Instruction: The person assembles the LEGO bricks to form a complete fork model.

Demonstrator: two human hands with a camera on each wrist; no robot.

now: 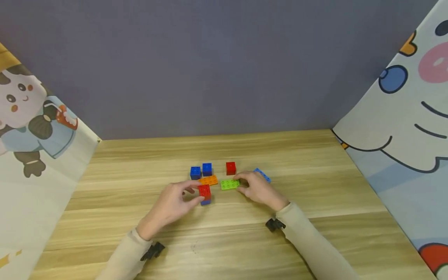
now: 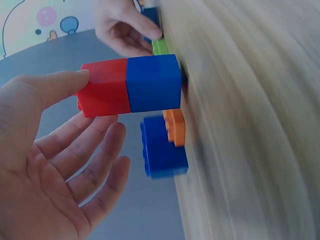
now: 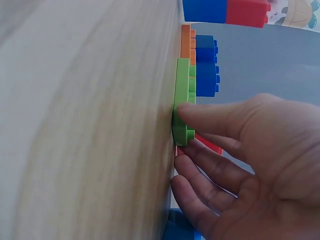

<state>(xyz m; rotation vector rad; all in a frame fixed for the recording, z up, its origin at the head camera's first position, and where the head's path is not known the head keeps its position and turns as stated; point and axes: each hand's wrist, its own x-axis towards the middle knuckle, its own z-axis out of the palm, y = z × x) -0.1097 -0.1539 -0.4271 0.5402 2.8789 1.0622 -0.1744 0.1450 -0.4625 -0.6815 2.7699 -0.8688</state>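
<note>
My left hand [image 1: 171, 204] pinches a red brick [image 2: 106, 86] between thumb and fingers. That brick is joined on top of a blue brick [image 2: 153, 83], the pair upright over the table. With thumb and fingers, my right hand [image 1: 257, 187] pinches the right end of a flat lime-green brick [image 1: 228, 184], which lies studs up on the table. Between the two hands, slightly farther back, is a flat orange brick [image 1: 209, 180]. Behind it stand two blue bricks, one on the left [image 1: 195, 172] and one on the right [image 1: 207, 169].
A single red brick [image 1: 230, 168] stands behind the green one. Beyond my right hand lies a flat blue brick [image 1: 262, 175]. The wooden table [image 1: 224, 249] ends at a grey wall [image 1: 217, 70], with cartoon-printed panels at the left [image 1: 52, 186] and right [image 1: 392, 186].
</note>
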